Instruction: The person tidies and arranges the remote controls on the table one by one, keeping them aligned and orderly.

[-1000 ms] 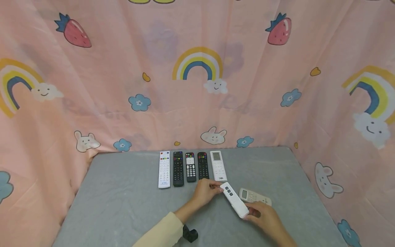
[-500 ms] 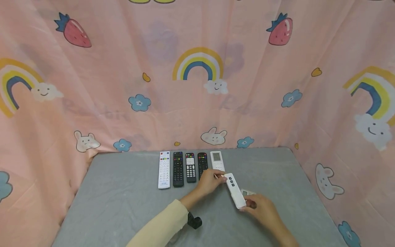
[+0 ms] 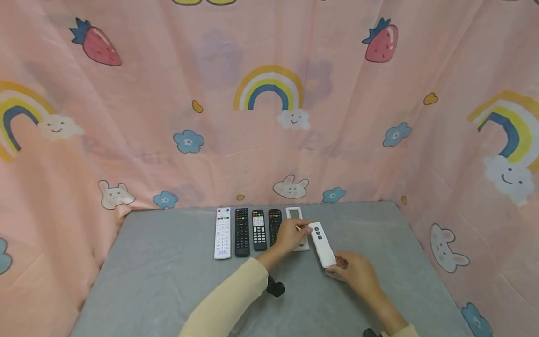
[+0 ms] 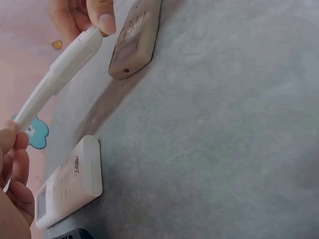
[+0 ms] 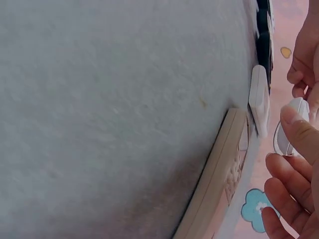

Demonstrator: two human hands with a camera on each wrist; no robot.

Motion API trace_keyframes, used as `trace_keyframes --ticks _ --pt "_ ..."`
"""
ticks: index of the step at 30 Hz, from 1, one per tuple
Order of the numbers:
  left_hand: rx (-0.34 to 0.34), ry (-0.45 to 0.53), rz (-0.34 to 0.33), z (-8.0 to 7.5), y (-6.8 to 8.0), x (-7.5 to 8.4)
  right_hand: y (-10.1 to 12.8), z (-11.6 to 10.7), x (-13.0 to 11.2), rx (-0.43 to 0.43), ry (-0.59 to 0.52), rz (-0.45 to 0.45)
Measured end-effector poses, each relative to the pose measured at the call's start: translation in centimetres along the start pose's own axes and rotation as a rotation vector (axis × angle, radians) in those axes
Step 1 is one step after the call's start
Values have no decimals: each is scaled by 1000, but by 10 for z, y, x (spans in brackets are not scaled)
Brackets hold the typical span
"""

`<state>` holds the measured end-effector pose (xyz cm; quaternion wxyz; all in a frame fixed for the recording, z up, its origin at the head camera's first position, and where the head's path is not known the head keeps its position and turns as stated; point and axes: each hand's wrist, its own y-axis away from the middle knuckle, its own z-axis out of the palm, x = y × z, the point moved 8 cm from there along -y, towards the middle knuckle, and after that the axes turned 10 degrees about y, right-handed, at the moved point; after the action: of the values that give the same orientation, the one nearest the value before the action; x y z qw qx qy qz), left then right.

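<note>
Both hands hold one slim white remote control [image 3: 323, 245] with a few dark buttons, lifted above the table. At its upper end the left hand [image 3: 289, 235] pinches it; at its lower end the right hand [image 3: 355, 271] pinches it between thumb and fingers. Under the left hand lies a white remote with a screen [image 4: 70, 184], partly covered in the head view. A beige remote [image 4: 135, 40] lies below the right hand, mostly hidden from the head camera but plain in both wrist views.
To the left of the hands stand a white remote [image 3: 222, 234] and several black remotes, among them one at the row's middle [image 3: 259, 230], side by side on the grey tabletop [image 3: 168, 281]. A pink patterned curtain [image 3: 168, 93] rises behind the table and along its sides.
Both hands have carried the slim white remote away from the person, toward the right end of the row. The left hand now covers part of the white remote with a screen.
</note>
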<state>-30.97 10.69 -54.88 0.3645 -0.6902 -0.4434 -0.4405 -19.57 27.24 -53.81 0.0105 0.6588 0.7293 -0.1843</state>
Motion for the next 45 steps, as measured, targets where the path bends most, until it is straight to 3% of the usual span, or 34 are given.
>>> trace_keyframes --ticks 14,25,32,45 --pt "68 -99 -121 -8 -22 -13 -28 14 2 -72 48 13" --pt "97 -96 -169 -3 -35 -20 -38 23 4 -103 35 40" --pt "90 -127 -233 1 -44 -27 -42 31 7 -115 21 68" --pt "93 -270 -211 7 -50 -22 -50 35 7 -119 26 92"
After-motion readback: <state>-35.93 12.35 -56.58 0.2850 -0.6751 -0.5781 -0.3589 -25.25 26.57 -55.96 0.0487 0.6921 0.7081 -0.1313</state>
